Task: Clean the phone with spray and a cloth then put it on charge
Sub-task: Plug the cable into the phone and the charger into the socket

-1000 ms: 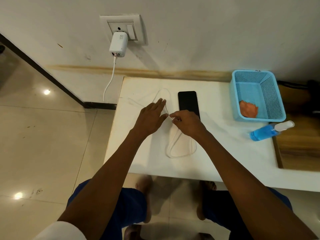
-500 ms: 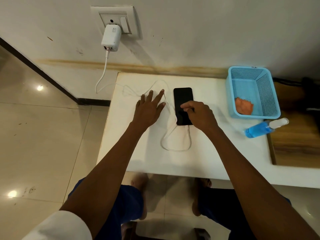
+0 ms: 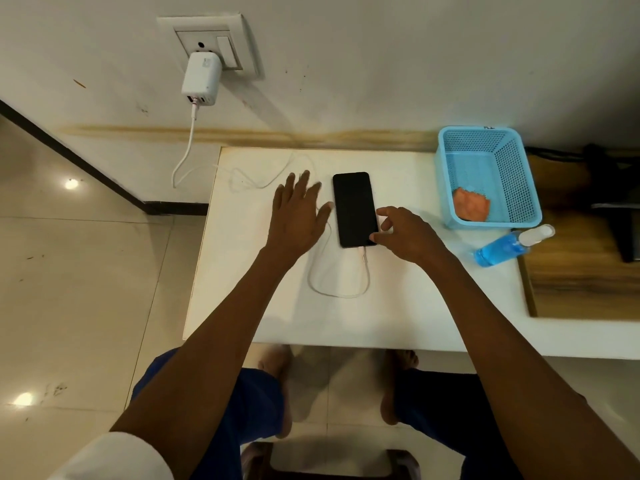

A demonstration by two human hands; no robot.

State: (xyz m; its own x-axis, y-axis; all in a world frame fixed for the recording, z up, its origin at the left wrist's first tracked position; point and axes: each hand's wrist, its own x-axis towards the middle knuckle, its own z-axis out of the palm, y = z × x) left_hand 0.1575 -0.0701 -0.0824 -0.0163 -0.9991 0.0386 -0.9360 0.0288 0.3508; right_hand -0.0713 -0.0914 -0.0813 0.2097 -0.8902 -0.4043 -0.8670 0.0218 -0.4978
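Head view, left hand (image 3: pixel 294 216) spread flat beside phone (image 3: pixel 355 209), right hand (image 3: pixel 407 233) loosely open touching its corner

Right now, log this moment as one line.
phone: flat on table, cable plugged | left hand: open | right hand: open beside phone

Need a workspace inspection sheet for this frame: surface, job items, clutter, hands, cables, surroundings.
Surface: white table, against the wall.
Job's things: phone flat, screen dark, cable plugged into its near end; orange cloth in the blue basket; blue spray bottle lying on its side near the basket.
Clutter: nothing seen.
Hands: left hand open, fingers spread, left of the phone; right hand open, fingers loosely curled at the phone's near right corner.
Cables: white cable looped on the table, running to the charger in the wall socket.
Surroundings: tiled floor, wooden surface at right.
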